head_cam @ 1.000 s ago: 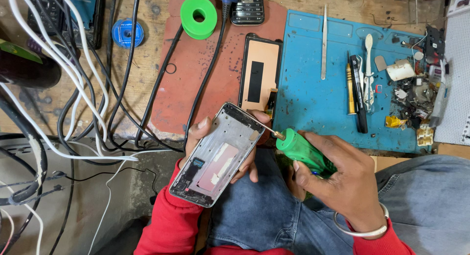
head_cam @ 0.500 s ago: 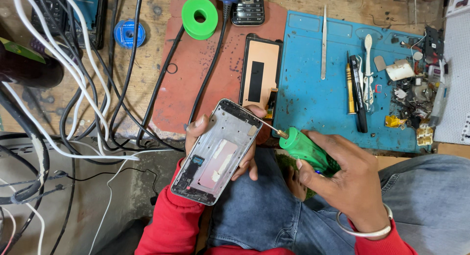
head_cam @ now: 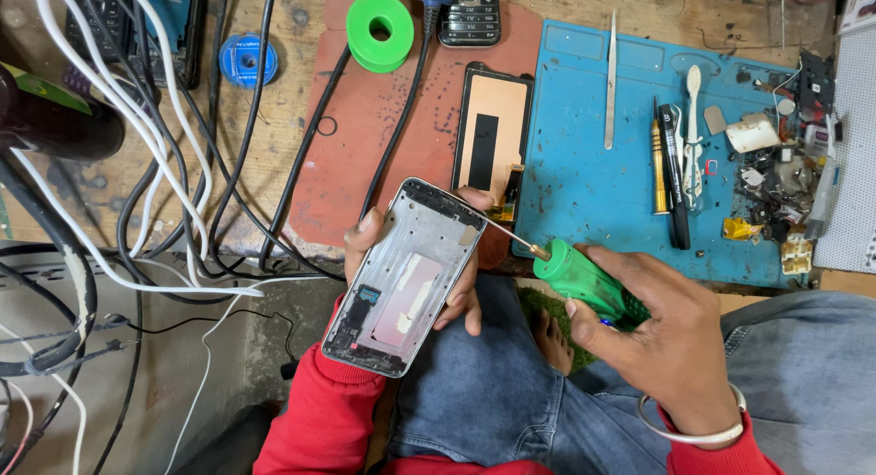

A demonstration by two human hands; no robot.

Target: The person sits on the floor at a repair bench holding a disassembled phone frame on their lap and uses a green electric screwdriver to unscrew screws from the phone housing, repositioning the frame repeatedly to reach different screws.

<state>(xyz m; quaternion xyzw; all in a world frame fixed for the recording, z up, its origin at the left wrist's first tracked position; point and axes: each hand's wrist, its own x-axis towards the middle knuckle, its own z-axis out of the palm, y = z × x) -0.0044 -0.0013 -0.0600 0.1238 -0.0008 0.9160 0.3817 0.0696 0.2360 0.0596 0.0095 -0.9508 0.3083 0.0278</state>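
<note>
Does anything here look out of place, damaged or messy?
The phone frame in the left hand is stripped open; its display panel lies apart, straddling two mats. Loose small parts are heaped at the blue mat's right edge.

The left hand (head_cam: 411,265), in a red sleeve, is raised palm up over the lap, its fingers (head_cam: 470,302) curled up and gripping from underneath. The right hand (head_cam: 671,334), with a white bangle at the wrist, is closed in a grip, forefinger stretched forward and leftward.
</note>
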